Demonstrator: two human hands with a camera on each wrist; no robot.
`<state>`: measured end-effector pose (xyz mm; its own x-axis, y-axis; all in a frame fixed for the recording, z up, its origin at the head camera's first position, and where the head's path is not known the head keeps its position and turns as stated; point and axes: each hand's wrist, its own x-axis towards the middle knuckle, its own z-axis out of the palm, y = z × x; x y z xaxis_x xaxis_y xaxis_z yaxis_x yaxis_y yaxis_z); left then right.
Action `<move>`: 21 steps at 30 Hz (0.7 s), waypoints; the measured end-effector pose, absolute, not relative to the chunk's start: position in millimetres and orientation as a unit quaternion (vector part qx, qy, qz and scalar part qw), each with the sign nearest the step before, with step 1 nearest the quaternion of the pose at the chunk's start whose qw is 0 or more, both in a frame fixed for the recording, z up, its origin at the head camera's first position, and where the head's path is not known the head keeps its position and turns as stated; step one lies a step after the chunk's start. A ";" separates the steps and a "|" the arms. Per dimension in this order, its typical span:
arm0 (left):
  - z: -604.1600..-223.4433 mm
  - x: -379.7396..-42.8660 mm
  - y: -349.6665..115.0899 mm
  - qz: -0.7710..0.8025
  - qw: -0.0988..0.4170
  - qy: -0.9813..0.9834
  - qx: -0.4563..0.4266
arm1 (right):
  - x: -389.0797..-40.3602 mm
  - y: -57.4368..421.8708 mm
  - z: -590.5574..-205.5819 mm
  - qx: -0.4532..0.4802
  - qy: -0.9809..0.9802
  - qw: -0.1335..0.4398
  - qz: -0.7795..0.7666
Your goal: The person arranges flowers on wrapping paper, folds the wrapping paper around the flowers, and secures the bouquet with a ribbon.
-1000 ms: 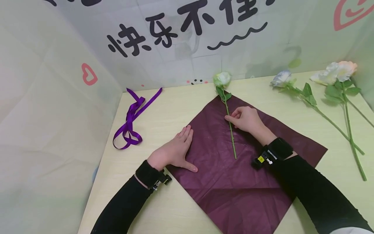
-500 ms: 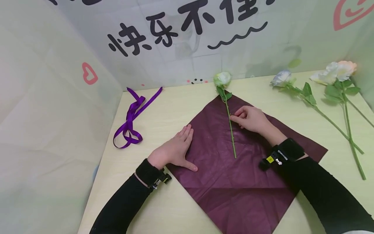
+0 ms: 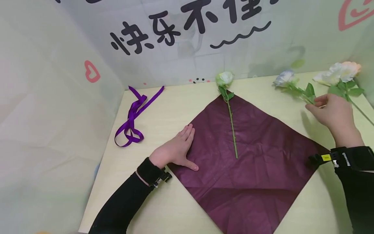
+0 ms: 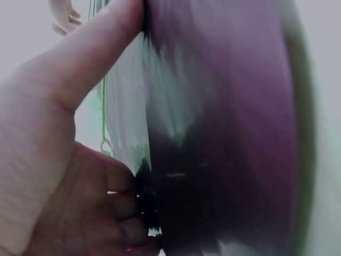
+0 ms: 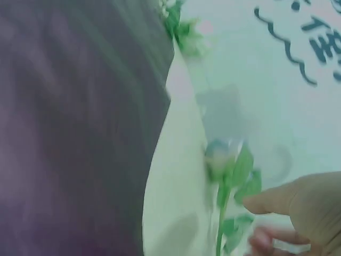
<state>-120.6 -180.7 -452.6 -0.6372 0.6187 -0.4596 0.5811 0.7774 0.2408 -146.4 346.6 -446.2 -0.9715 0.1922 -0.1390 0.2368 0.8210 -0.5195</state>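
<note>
My left hand (image 3: 176,148) lies flat on the left edge of a dark purple wrapping paper sheet (image 3: 257,162), thumb spread; the thumb shows large in the left wrist view. A single white-green rose (image 3: 224,79) lies on the paper, its bloom past the top corner and its bare stem running down the sheet. My right hand (image 3: 333,112) hovers at a pale blue rose (image 3: 284,79) on the right, fingertips close to its leaves. In the right wrist view, thumb and fingers stand apart beside the blue rose (image 5: 224,160) with nothing between them.
A purple ribbon (image 3: 131,123) lies loosely looped on the table (image 3: 157,107) at the left. White and peach flowers (image 3: 339,72) lie at the far right, partly behind the right hand. A printed backdrop (image 3: 175,65) rises behind the table.
My right hand has left the white-green rose's stem and moved right, off the paper, to the blue rose. The white-green rose stays on the sheet. The left hand has not moved.
</note>
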 end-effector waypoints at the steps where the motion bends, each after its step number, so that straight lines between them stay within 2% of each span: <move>1: -452.4 -121.1 -180.4 0.035 0.268 0.904 0.330 | -145.0 353.2 -447.2 0.124 0.954 0.050 -0.267; 7: -450.9 -121.1 -178.9 0.038 0.277 0.904 0.323 | -144.5 372.6 -457.2 0.102 0.966 0.087 -0.223; 14: -450.4 -120.4 -179.9 0.044 0.272 0.905 0.324 | -145.3 372.6 -462.3 0.098 0.968 0.055 -0.224; 21: -460.9 -119.3 -188.6 0.080 0.260 0.904 0.330 | -146.6 370.9 -459.1 0.090 0.964 0.050 -0.244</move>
<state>-119.3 -188.6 -460.9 -0.6470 0.6386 -0.4168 0.5549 0.7691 0.3171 -146.6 370.9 -459.1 -0.9789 0.1489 -0.1398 0.1974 0.8649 -0.4614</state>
